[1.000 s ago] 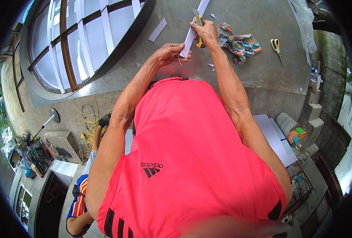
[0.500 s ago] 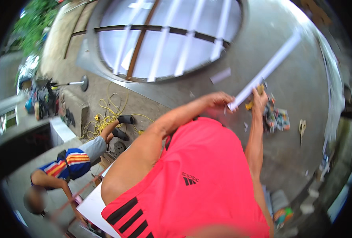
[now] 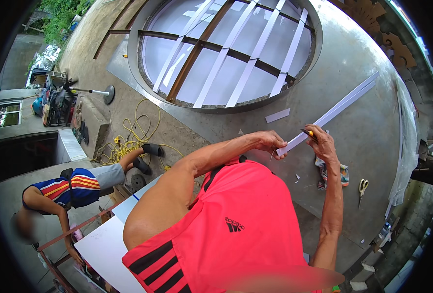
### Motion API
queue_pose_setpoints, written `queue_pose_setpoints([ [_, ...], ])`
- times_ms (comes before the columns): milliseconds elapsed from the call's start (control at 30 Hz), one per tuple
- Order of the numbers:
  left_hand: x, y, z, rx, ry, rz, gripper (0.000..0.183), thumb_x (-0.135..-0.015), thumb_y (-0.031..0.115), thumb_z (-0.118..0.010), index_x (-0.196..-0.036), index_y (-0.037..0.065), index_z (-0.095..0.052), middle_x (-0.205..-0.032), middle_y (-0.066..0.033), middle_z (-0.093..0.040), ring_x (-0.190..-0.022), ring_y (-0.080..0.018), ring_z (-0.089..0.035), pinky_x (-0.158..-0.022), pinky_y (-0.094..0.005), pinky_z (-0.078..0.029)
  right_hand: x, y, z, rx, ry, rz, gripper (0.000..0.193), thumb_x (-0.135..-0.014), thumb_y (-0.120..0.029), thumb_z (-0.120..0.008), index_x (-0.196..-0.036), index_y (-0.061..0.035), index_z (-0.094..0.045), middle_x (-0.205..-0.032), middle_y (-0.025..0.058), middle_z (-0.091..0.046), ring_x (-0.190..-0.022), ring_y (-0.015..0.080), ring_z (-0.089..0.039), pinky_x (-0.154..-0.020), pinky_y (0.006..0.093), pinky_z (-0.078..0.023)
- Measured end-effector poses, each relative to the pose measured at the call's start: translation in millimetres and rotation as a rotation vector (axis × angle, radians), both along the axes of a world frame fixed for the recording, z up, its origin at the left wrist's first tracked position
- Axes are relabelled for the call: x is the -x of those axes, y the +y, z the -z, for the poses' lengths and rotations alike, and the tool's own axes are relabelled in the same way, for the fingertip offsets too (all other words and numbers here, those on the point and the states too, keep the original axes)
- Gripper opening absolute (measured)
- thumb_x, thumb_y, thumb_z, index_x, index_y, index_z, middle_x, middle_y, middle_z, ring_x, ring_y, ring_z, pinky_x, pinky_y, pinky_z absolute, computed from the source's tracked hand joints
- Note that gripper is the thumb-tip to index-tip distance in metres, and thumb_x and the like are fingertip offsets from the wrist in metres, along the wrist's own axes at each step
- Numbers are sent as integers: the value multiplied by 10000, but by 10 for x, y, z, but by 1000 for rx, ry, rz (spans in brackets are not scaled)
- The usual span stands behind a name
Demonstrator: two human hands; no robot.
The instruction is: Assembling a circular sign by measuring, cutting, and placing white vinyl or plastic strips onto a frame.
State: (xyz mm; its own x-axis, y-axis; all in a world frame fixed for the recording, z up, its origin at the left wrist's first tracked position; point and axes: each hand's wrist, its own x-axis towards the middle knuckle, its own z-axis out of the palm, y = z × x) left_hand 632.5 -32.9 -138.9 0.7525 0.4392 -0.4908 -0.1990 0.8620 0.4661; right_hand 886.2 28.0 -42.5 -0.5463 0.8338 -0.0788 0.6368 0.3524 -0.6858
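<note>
View has swung since earlier; white strip (image 3: 331, 113) now lies flatter. Left hand (image 3: 271, 143) pinches its near end, right hand (image 3: 321, 143) grips yellow cutter (image 3: 309, 135) against it. Strip long, thin, plain.

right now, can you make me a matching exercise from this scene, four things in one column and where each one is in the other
Things:
1. long white strip
2. scissors
3. yellow cord
4. crumpled cloth

Places:
a. coiled on the ground near another person's feet
b. on the grey surface, below the right hand
c. lying alone near the right edge of the grey surface
d. held at its near end by the left hand

Pairs: 1-d, 2-c, 3-a, 4-b
</note>
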Motion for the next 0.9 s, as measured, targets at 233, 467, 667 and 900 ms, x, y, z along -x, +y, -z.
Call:
queue_pose_setpoints([
  [233,81,-144,-227,-114,169,84,376,-1013,232,-590,-1155,-111,-648,-1026,-182,-702,-906,-248,-706,-824,-384,-601,36,215,89,-47,-201,-384,228,-770,-53,-707,-976,-96,-620,-917,79,-636,-902,333,-642,-746,452,-483],
  [467,108,-87,-345,-192,254,207,374,-1032,231,-553,-1152,-113,-635,-1005,-166,-691,-859,-241,-706,-811,-395,-600,-8,234,266,-106,-295,-438,128,-727,-133,-690,-850,-135,-654,-815,73,-676,-806,332,-654,-660,470,-487],
  [667,96,-3,-623,-205,55,69,428,-1029,278,-559,-1225,-100,-599,-1066,-176,-694,-908,-253,-713,-875,-415,-588,-191,176,-313,-384,-147,-232,146,-742,-113,-687,-873,-171,-655,-807,45,-684,-796,298,-675,-685,441,-516],
  [900,-579,568,-1075,-795,78,-235,501,-989,185,-629,-1401,-56,-476,-1356,-189,-580,-1196,-268,-619,-957,-368,-533,-937,685,-1889,-769,61,228,92,-844,-66,-700,-892,-93,-627,-727,43,-629,-667,213,-654,-574,363,-518],
])
